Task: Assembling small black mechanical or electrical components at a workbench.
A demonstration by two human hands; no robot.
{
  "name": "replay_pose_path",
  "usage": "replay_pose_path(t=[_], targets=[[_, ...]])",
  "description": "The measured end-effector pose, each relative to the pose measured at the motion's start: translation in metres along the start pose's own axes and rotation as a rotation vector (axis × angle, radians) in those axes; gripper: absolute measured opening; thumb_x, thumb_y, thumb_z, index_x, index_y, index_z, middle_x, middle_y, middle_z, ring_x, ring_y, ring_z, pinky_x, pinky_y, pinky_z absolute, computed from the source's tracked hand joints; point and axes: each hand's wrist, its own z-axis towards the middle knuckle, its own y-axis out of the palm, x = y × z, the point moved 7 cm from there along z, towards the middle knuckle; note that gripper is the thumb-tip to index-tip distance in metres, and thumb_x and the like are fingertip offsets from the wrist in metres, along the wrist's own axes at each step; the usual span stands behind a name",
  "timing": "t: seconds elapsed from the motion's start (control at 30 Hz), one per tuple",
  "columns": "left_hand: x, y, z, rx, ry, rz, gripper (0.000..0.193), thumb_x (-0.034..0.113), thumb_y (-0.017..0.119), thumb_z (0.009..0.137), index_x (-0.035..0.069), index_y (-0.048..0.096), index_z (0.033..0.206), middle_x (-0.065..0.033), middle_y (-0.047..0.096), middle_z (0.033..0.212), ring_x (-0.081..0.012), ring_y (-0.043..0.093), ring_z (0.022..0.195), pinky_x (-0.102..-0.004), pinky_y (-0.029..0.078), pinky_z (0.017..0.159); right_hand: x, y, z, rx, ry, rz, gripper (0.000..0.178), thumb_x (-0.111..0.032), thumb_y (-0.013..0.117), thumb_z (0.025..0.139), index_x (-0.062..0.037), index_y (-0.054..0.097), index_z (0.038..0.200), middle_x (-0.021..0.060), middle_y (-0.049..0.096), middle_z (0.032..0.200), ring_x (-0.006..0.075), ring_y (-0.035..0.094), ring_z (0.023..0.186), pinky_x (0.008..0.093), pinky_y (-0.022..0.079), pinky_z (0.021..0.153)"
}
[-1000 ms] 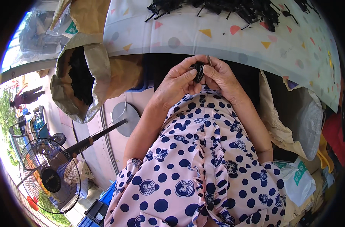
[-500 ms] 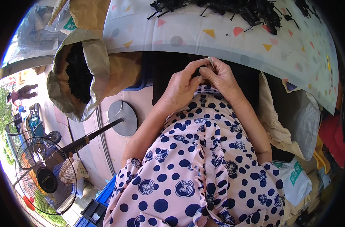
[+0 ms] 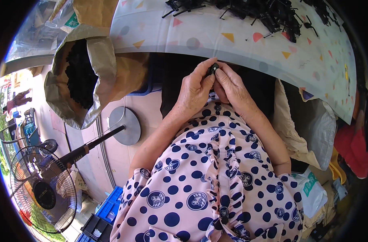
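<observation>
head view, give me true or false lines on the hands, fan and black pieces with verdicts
1. The left hand and right hand meet at a small black part. True.
2. The right hand hangs empty. False: it holds the small black part.
3. Black pieces lie on the patterned tablecloth. True.
4. A fan stands at the left. True.
5. The fan stands on the patterned tablecloth. False: its round base is on the floor.

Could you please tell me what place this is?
Probably a small, informal workshop: a heap of small black parts lies on a white, patterned table cover, and an open brown paper sack holds dark pieces.
</observation>
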Motion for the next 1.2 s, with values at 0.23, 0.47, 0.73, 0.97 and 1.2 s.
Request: replay_pose_path(t=[0.23,0.47,0.73,0.97,1.2], targets=[[-0.003,-0.005,-0.001,0.093,-0.056,0.036,0.038,-0.004,0.051,0.088,0.001,0.053,0.125,-0.0129,0.065,0.094,-0.0115,0.059,0.082,-0.0247,0.049,0.074,0.01,0.005,0.006,-0.013,0.005,0.109,0.031,-0.019,0.041,0.101,-0.0068,0.047,0.129,-0.006,0.042,0.062,0.002,0.035,0.046,0.0171,0.026,0.04],[0.009,-0.003,0.005,0.15,0.103,0.297,0.041,-0.008,0.052,0.083,0.002,0.055,0.123,-0.02,0.065,0.101,-0.0308,0.066,0.082,-0.0311,0.052,0.073,0.012,-0.001,0.012,-0.032,0.056,0.124,0.022,-0.012,0.044,0.099,-0.0055,0.053,0.118,-0.0041,0.047,0.072,0.0029,0.04,0.059,0.017,0.034,0.051],[-0.001,0.011,0.003,-0.059,-0.129,-0.157,0.04,-0.001,0.046,0.095,0.009,0.046,0.134,-0.0076,0.063,0.102,-0.0181,0.065,0.089,-0.026,0.052,0.075,-0.053,-0.083,0.012,0.087,-0.222,-0.573,0.023,-0.017,0.061,0.091,-0.0028,0.059,0.109,-0.0031,0.056,0.08,0.0049,0.049,0.069,0.02,0.041,0.062],[-0.015,0.045,-0.012,-0.253,-0.637,-0.869,0.017,0.017,0.047,0.098,0.009,0.053,0.113,-0.0124,0.061,0.095,-0.0242,0.063,0.088,-0.0315,0.052,0.076,-0.102,-0.176,0.04,0.646,-0.358,-1.383,0.027,-0.021,0.056,0.089,-0.0179,0.055,0.115,0.0153,0.065,0.076,0.038,0.062,0.072,0.0453,0.048,0.062],[-0.036,0.041,-0.008,-0.137,-0.739,-1.033,0.014,0.02,0.049,0.098,0.008,0.052,0.093,-0.0093,0.057,0.085,-0.0181,0.056,0.071,-0.0283,0.049,0.064,-0.098,-0.156,0.039,0.566,-0.494,-1.413,0.019,-0.019,0.06,0.087,-0.0163,0.058,0.106,0.0106,0.065,0.074,0.0324,0.063,0.069,0.0407,0.049,0.059]])
